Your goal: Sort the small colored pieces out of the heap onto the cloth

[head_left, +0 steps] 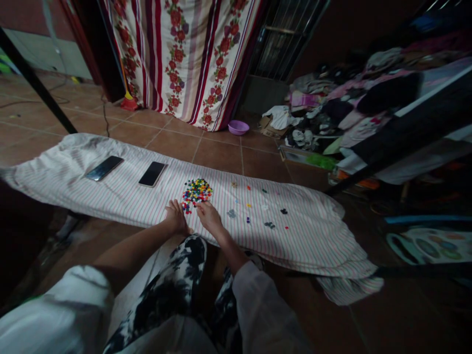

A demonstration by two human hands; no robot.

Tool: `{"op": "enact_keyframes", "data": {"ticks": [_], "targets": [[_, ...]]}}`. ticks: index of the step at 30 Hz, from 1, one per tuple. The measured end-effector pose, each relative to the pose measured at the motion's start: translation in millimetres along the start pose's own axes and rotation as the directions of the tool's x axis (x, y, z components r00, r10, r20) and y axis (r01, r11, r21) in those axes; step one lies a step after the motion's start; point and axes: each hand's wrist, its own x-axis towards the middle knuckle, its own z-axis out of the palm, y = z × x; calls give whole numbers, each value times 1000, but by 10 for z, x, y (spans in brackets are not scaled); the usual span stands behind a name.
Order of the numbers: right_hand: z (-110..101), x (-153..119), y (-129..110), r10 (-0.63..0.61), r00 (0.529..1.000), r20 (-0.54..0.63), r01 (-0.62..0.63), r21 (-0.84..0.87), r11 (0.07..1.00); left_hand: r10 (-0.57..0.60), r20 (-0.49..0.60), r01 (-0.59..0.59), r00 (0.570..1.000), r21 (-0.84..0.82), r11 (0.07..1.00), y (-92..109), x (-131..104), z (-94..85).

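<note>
A heap of small multicoloured pieces (198,189), too small to name by kind, lies on a striped cloth (125,196). My left hand (176,217) rests at the cloth's near edge, left of the heap, its thumb apart from the fingers and nothing visible in it. At the heap's near side, my right hand (209,217) has its fingertips pressed together among the pieces; whatever they grip is hidden. Right of that hand, pieces lie in little groups by colour: grey pieces (231,214), dark grey pieces (269,225), black pieces (283,211) and purple pieces (248,220).
Two phones, one dark phone (104,168) and another phone (152,174), lie left of the heap. Beyond the cloth are a tiled floor, a purple basin (238,128) and a floral curtain (199,59). Clothes (332,103) are piled at the right, past a dark bar (405,132).
</note>
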Motion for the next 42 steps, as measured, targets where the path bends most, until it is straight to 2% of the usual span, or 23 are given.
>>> {"op": "enact_keyframes", "data": {"ticks": [8, 14, 17, 21, 24, 25, 27, 29, 33, 36, 39, 42], "targets": [[101, 104, -168, 135, 991, 21, -128, -215, 968, -17, -2, 17, 1000, -55, 998, 24, -17, -33], [137, 130, -239, 191, 982, 8, -183, -254, 950, -11, 3, 11, 1000, -30, 999, 14, -45, -45], [147, 122, -211, 175, 984, -16, -174, -246, 953, 0, 15, 1, 1000, -6, 1000, 7, -49, -51], [157, 95, -105, 112, 989, -99, -123, -106, 987, -2, 5, 2, 1000, -11, 1000, 6, -42, -37], [200, 90, -23, 178, 973, -148, -147, 201, 968, -13, -21, 13, 1000, -9, 1000, 6, -30, -17], [220, 90, -3, 234, 962, -140, -175, 340, 924, -11, -30, 11, 999, -9, 1000, 5, -24, -10], [257, 85, 21, 332, 939, -87, -218, 595, 773, -5, -38, 4, 999, -14, 1000, 3, -13, 3], [272, 72, 29, 384, 923, -40, -222, 757, 615, -1, -43, 0, 999, -21, 1000, -1, -3, 17], [209, 35, 39, 398, 917, 14, -169, 919, 357, 10, -54, -10, 998, -9, 1000, -12, 5, 45], [109, 11, 70, 396, 918, 33, -110, 979, 172, 7, -56, -6, 998, 26, 1000, -21, 5, 54], [10, -21, 134, 381, 923, 45, -82, 993, 81, 6, -49, -4, 999, 59, 998, -29, 1, 46], [-74, -67, 245, 394, 918, 46, -80, 994, 71, 15, -34, -13, 999, 66, 998, -34, -10, 28]]}}
